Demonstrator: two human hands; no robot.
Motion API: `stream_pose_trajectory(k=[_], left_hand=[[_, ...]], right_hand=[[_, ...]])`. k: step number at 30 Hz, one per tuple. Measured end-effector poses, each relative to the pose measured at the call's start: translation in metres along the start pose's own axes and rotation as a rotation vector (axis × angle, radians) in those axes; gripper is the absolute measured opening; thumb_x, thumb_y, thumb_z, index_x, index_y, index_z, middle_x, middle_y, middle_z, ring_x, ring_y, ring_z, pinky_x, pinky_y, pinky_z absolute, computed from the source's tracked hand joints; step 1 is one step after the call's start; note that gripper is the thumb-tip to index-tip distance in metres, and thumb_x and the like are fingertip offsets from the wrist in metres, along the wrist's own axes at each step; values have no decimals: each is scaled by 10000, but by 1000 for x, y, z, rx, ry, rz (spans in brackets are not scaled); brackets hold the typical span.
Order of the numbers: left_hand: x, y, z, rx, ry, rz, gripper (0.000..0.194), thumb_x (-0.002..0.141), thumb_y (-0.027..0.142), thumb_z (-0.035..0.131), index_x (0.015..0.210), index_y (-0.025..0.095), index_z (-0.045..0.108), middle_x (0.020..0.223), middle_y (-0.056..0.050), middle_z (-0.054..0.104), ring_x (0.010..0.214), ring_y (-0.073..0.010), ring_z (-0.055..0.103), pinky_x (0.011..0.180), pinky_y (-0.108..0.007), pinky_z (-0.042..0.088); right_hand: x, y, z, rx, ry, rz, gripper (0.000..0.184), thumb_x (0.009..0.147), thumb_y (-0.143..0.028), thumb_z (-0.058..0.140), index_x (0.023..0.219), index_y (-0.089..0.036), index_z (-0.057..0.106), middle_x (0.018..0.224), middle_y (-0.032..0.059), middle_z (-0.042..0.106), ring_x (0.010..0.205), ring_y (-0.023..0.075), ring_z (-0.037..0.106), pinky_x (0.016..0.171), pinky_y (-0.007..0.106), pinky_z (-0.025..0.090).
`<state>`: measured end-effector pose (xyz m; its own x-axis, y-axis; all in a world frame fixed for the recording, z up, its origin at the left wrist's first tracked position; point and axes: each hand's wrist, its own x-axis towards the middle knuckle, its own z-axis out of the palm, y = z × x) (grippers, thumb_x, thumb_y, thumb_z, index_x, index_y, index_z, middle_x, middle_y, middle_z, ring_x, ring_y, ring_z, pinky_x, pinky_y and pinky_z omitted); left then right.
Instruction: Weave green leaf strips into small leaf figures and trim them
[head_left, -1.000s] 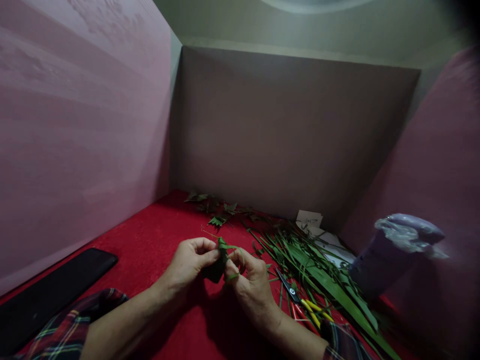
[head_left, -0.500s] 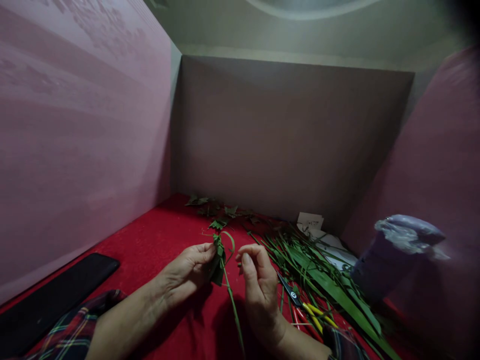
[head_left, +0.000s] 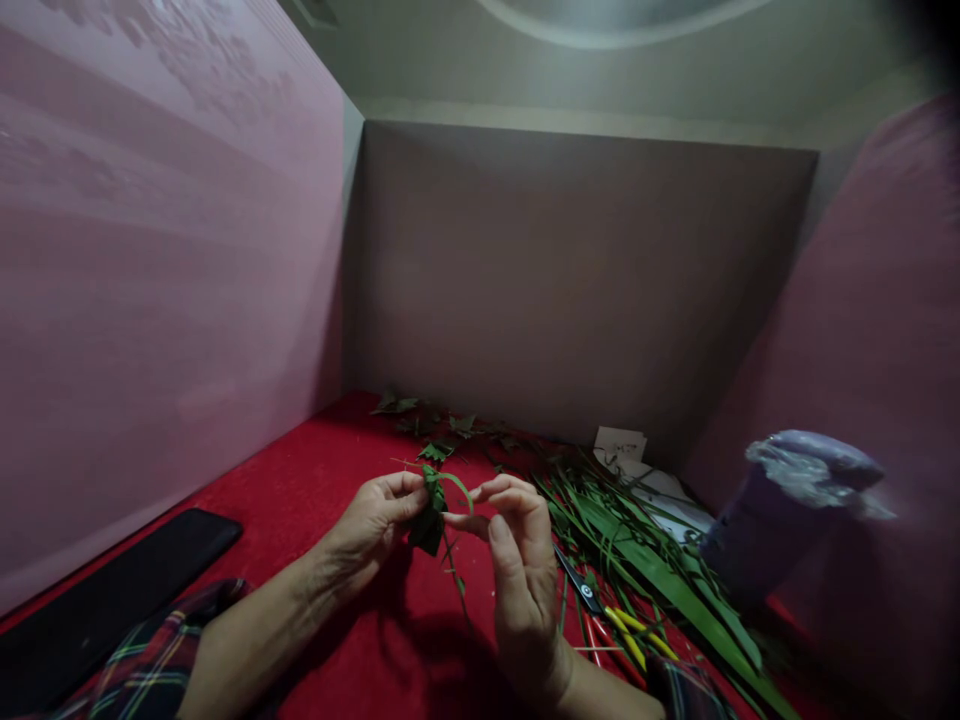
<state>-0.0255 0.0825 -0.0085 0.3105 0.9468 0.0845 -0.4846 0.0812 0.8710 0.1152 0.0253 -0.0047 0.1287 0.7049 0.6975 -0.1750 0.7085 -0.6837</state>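
Note:
Over the red cloth, my left hand pinches a small woven piece of green leaf between thumb and fingers. A thin strip curls out of its top to the right, and a narrow stem-like strand dangles below. My right hand is close by on the right, thumb held away from the fingers. One of its fingertips reaches the edge of the folded leaf, and others are beside the curled strip. I see nothing gripped in it.
Scissors with yellow pens or handles lie right of my right hand. Long green leaves spread behind, near white papers and a purple plastic-wrapped bundle. Leaf scraps lie at the back; a black slab is left.
My right hand has uncurled its fingers and stretched them left to the leaf piece. The dangling strand now hangs shorter and swung leftward. My left hand keeps its pinch.

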Motion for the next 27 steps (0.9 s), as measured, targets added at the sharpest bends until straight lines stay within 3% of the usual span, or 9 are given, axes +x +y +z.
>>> stream_pose_trajectory(k=[12, 18, 27], left_hand=[[0, 4, 1, 115, 35, 63, 270, 595, 307, 800, 653, 115, 619, 604, -33, 664, 525, -135, 595, 514, -240, 473], [2, 1, -1, 157, 21, 90, 310, 575, 346, 805, 626, 111, 609, 540, -8, 623, 448, -104, 538, 447, -213, 434], [0, 1, 1, 191, 3, 83, 293, 600, 349, 788, 650, 122, 610, 603, -40, 655, 532, -156, 599, 484, -240, 450]], right_hand=[[-2, -1, 0, -11, 29, 25, 125, 914, -268, 398, 996, -245, 490, 1107, 48, 401, 1010, 196, 486, 800, 425, 544], [-1, 0, -1, -55, 39, 37, 129, 910, -271, 400, 994, -242, 494, 1118, 53, 411, 996, 197, 500, 769, 400, 550], [-2, 4, -4, -119, 9, 31, 138, 910, -272, 402, 1015, -240, 486, 1140, 57, 413, 1024, 200, 488, 808, 397, 525]])
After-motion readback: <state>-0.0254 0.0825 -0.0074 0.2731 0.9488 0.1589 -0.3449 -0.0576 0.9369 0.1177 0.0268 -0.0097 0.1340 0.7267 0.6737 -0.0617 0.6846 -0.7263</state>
